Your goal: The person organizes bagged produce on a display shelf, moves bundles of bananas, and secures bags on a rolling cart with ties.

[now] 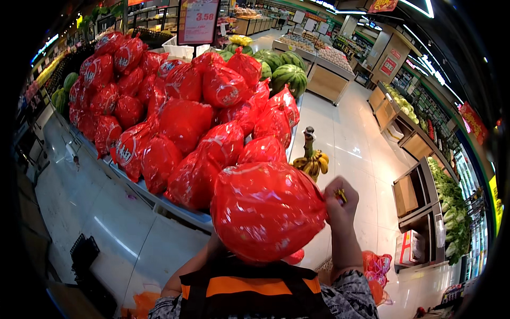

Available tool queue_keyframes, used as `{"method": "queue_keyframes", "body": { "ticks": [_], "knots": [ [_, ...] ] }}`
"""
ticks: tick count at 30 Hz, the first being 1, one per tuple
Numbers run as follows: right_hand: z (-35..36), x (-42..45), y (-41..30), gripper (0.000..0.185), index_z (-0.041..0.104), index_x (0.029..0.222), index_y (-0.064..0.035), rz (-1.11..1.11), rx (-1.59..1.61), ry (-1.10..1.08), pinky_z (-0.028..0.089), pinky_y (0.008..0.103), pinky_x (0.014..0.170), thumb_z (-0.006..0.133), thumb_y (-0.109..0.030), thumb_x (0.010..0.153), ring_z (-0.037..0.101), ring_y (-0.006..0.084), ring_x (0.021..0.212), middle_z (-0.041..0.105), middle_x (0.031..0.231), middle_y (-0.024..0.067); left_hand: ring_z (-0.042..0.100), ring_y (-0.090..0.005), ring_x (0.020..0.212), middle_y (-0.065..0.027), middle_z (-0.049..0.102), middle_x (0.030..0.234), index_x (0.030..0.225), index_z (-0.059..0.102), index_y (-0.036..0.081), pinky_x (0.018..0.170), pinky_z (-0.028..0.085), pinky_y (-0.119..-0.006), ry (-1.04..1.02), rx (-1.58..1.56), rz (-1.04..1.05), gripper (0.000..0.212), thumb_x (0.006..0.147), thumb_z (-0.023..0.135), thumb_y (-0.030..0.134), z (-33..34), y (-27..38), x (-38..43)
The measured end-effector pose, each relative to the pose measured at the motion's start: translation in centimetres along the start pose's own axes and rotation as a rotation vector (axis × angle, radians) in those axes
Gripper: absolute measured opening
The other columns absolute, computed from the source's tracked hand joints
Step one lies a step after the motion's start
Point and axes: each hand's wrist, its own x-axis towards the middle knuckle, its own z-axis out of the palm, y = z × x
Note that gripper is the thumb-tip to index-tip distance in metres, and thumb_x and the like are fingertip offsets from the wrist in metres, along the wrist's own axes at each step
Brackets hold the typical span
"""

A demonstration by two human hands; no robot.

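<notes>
A large round fruit in shiny red plastic wrap (269,211), probably a pomelo, is held up close in front of my chest. My right hand (343,199) is closed around the twisted end of its wrapper, at the right side. A small gold-coloured piece (340,194), perhaps a tie, shows at the fist. My left forearm (189,263) reaches up beneath the fruit; the left hand itself is hidden behind it. Just beyond, many similar red-wrapped fruits (185,123) are heaped on a display stand (183,213).
Watermelons (289,77) lie at the stand's far end, near a price sign (198,22). Bananas on a stalk (312,161) are beside the stand's right edge. Leafy vegetables (452,215) fill a shelf at right. Black crates (85,255) and net bags (376,269) are at floor level.
</notes>
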Motion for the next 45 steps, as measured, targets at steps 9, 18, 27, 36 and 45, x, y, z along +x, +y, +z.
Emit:
{"method": "queue_keyframes", "body": {
  "ticks": [9,18,27,36,45],
  "knots": [
    [-1.0,25.7,9.0,0.031,0.05,0.069,0.0024,-0.215,-0.275,0.011,0.038,0.0298,0.054,0.06,-0.026,0.078,0.044,0.0151,0.055,0.049,0.058,0.011,0.048,-0.0264,0.104,-0.0134,0.045,0.119,0.133,0.024,0.014,0.088,0.04,-0.042,0.3,0.168,0.182,0.059,0.086,0.041,0.045,4.2,2.1,13.6],
    [-1.1,41.5,20.0,0.028,0.047,0.072,-0.0001,-0.447,-0.437,0.368,0.04,0.0394,0.052,0.06,-0.024,0.078,0.052,0.0356,0.057,0.05,0.059,0.019,0.056,-0.0255,0.081,-0.0145,0.053,0.095,0.126,0.03,0.001,0.075,0.047,-0.036,0.869,0.232,0.511,0.048,0.088,0.043,0.028,2.3,4.2,-2.4],
    [6.5,45.9,30.2,0.031,0.043,0.069,-0.003,-0.368,-0.333,0.441,0.037,0.0406,0.05,0.058,-0.027,0.08,0.048,0.0354,0.052,0.049,0.054,0.0164,0.048,-0.026,0.099,-0.0134,0.046,0.111,0.13,0.027,0.003,0.09,0.038,-0.039,1.014,0.231,0.707,0.051,0.088,0.044,0.028,3.3,0.3,-8.4],
    [8.5,47.5,31.1,0.03,0.05,0.068,-0.0036,-0.215,-0.385,0.365,0.038,0.0394,0.052,0.059,-0.03,0.079,0.052,0.032,0.055,0.052,0.059,0.0174,0.048,-0.0252,0.098,-0.0131,0.046,0.111,0.128,0.03,0.002,0.09,0.038,-0.037,1.113,0.232,0.665,0.052,0.087,0.046,0.03,3.3,-0.1,-7.6],
    [6.3,49.4,34.0,0.051,0.052,0.065,-0.0005,-0.097,-0.522,0.295,0.041,0.0442,0.06,0.053,-0.05,0.077,0.055,0.0375,0.065,0.057,0.065,0.0198,0.054,-0.0243,0.083,-0.0137,0.05,0.097,0.12,0.037,0.001,0.075,0.046,-0.036,1.093,0.27,0.638,0.048,0.086,0.05,0.032,1.5,0.5,-3.3]
  ]
}}
